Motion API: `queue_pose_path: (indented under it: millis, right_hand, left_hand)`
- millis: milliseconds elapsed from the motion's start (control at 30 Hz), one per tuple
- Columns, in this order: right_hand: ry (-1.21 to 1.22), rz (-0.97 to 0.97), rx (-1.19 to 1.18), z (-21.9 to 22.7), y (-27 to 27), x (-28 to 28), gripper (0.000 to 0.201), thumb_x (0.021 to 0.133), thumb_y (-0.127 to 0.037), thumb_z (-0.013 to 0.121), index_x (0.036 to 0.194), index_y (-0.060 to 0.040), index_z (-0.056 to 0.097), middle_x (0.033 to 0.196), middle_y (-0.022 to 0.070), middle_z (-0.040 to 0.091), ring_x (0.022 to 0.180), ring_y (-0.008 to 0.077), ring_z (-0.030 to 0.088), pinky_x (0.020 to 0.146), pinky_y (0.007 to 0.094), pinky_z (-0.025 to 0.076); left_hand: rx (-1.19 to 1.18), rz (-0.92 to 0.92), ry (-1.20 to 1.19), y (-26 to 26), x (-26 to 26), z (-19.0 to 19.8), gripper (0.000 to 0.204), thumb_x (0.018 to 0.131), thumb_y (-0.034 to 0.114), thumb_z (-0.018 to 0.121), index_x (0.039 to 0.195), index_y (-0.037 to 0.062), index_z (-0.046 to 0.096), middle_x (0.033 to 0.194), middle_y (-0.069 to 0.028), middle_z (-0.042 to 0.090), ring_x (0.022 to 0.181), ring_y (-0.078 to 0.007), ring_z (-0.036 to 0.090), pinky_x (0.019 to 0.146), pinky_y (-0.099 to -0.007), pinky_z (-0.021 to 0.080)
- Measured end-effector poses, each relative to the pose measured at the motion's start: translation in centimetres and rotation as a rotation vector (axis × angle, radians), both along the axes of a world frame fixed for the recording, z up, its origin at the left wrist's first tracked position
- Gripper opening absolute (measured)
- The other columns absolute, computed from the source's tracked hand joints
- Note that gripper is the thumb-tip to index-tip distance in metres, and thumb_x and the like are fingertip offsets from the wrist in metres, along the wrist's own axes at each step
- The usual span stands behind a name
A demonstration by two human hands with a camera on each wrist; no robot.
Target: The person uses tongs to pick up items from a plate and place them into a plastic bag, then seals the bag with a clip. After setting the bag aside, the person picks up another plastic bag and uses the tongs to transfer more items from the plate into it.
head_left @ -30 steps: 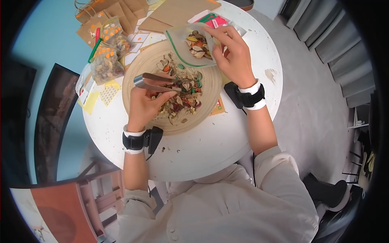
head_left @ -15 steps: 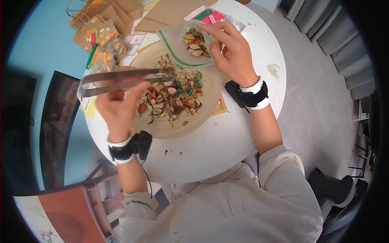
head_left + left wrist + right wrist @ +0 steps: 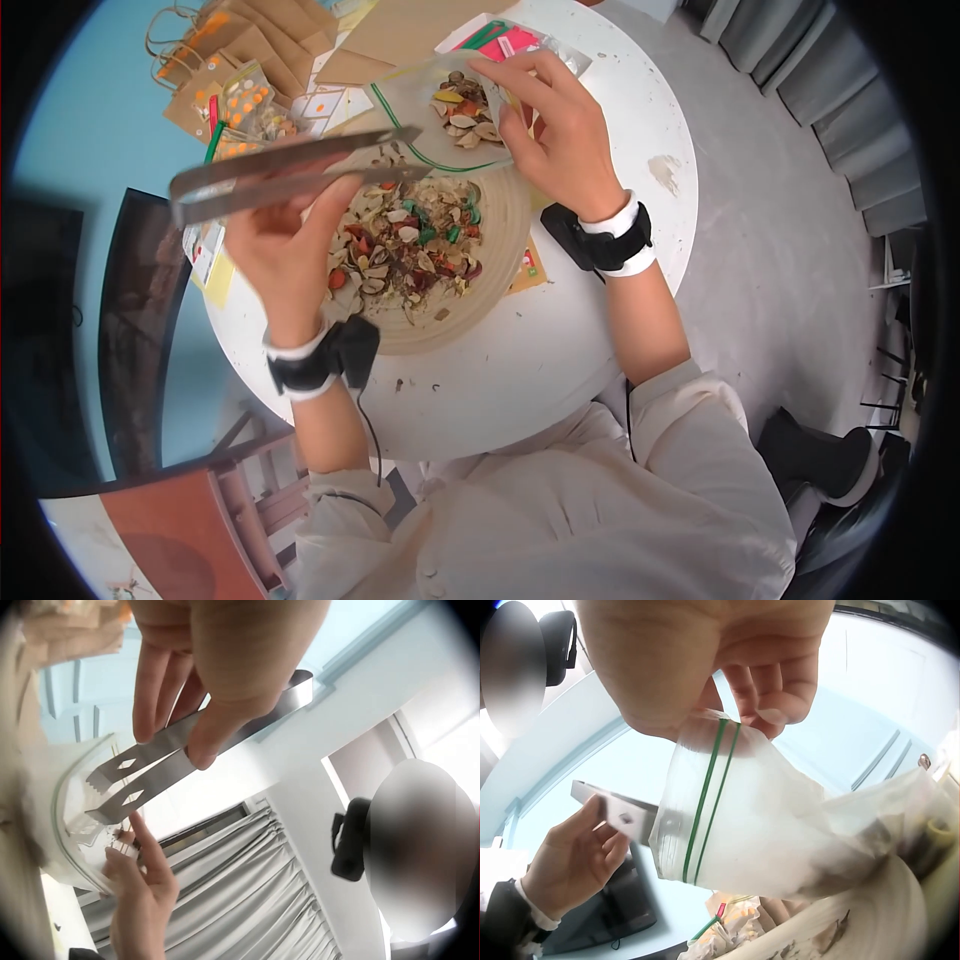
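My left hand [image 3: 285, 250] grips metal tongs [image 3: 265, 163] between thumb and fingers. In the left wrist view the tongs' serrated tips stand apart at the mouth of a clear zip bag [image 3: 56, 817]. Pinched at its edge by my right hand [image 3: 562, 135], the green-lined bag [image 3: 769, 799] leans over the far side of a round wooden plate [image 3: 512, 215]. Dried potpourri pieces [image 3: 462, 112] show through the bag. More potpourri [image 3: 415, 245], in brown, cream, green, and red, is heaped on the plate below the tongs.
Filled bags with orange dots [image 3: 245, 100] and brown paper bags [image 3: 270, 45] stand at the far left of the round white table [image 3: 640, 220]. Behind the zip bag lies a white box with pink and green items [image 3: 500, 40]. Crumbs dot the table's near side.
My left hand has lifted the tongs from the potpourri on the plate, drawn back left, and brought the tips to the bag's mouth. My right hand still holds the bag.
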State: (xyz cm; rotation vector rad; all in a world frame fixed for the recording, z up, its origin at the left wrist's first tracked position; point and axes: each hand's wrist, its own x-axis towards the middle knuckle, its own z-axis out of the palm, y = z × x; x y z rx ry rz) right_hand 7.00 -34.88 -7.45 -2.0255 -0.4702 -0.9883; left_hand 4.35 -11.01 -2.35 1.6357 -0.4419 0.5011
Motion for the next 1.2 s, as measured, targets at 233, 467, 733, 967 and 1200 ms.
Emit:
queue_pose_path:
  millis: [233, 467, 733, 967, 1200]
  right_hand:
    - [-0.005, 0.013, -0.022, 0.0, 0.3, -0.1, 0.041, 0.079, 0.002, 0.058, 0.116, -0.0122, 0.069, 0.095, 0.0033, 0.059, 0.061, 0.0159, 0.054, 0.056, 0.0281, 0.045]
    - [0.022, 0.004, -0.006, 0.1, 0.4, -0.2, 0.041, 0.080, -0.001, 0.060, 0.117, -0.0152, 0.068, 0.093, 0.0026, 0.059, 0.064, 0.0165, 0.057, 0.058, 0.0296, 0.048]
    - [0.019, 0.020, -0.007, 0.0, 0.5, -0.1, 0.042, 0.080, 0.000, 0.059, 0.118, -0.0143, 0.068, 0.092, 0.0026, 0.058, 0.064, 0.0169, 0.057, 0.060, 0.0294, 0.048]
    - [0.024, 0.032, -0.021, 0.0, 0.8, -0.1, 0.041, 0.080, 0.001, 0.057, 0.117, -0.0134, 0.068, 0.092, 0.0030, 0.058, 0.064, 0.0169, 0.056, 0.059, 0.0293, 0.047]
    - [0.054, 0.028, -0.036, 0.0, 0.8, -0.1, 0.041, 0.079, 0.001, 0.057, 0.117, -0.0128, 0.068, 0.093, 0.0033, 0.058, 0.064, 0.0174, 0.055, 0.059, 0.0299, 0.046]
  left_hand:
    - [0.070, 0.014, 0.415, 0.7, -2.4, -2.8, 0.032, 0.081, -0.006, 0.074, 0.108, -0.0058, 0.057, 0.101, -0.0128, 0.069, 0.089, -0.0160, 0.067, 0.078, -0.0262, 0.055]
    - [-0.005, -0.153, 0.480, -1.6, 0.1, -5.4, 0.036, 0.082, 0.006, 0.077, 0.110, -0.0070, 0.058, 0.099, -0.0090, 0.068, 0.088, -0.0130, 0.064, 0.076, -0.0246, 0.051]
    - [0.158, -0.112, 0.364, 0.9, -1.6, -4.4, 0.031, 0.082, 0.000, 0.075, 0.107, -0.0061, 0.059, 0.093, -0.0088, 0.068, 0.078, -0.0129, 0.063, 0.067, -0.0256, 0.051]
    - [0.144, -0.072, 0.470, 5.2, -3.4, -2.2, 0.035, 0.082, -0.007, 0.072, 0.112, -0.0062, 0.057, 0.102, -0.0121, 0.067, 0.093, -0.0173, 0.068, 0.077, -0.0261, 0.055]
    - [0.142, -0.102, 0.405, 5.6, -3.0, -2.9, 0.040, 0.082, -0.005, 0.073, 0.118, -0.0068, 0.056, 0.107, -0.0124, 0.066, 0.094, -0.0171, 0.067, 0.077, -0.0260, 0.056]
